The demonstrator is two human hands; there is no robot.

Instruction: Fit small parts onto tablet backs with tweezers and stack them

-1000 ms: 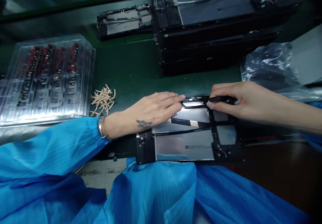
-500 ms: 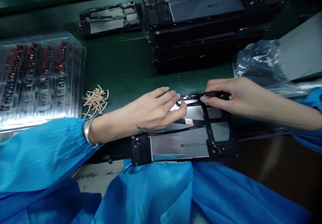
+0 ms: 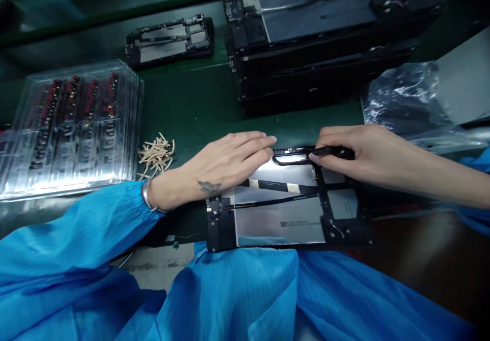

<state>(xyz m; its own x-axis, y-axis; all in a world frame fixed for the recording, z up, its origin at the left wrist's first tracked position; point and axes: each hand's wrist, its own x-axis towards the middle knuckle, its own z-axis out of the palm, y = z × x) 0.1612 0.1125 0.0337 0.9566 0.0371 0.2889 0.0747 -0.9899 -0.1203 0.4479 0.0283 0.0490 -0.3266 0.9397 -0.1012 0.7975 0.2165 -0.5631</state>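
Note:
An opened tablet (image 3: 275, 223) lies at the table's front edge, showing silver battery panels, a black frame and dark ribbon cables. My left hand (image 3: 233, 162) rests palm down over its upper left part, with the fingers stretched out and holding nothing visible. In my right hand (image 3: 348, 147) is a slim black hand tool (image 3: 335, 151), pinched between thumb and fingers; its exact kind is unclear. The right fingertips are at the tablet's far edge. Beside them, a thin black cable (image 3: 291, 164) curves along that edge. My left palm hides part of the tablet.
Stacked clear trays (image 3: 80, 162) with small red-and-black parts stand left, near a pile of beige strips (image 3: 156, 153). Behind are another opened tablet (image 3: 168, 42) and a tall stack of tablets (image 3: 306, 70). A clear plastic bag (image 3: 401, 96) lies right.
My left fingers have straightened and flattened, from curled with the thumb apart. My right hand still pinches the black tool near the same edge. The whole view has shifted slightly.

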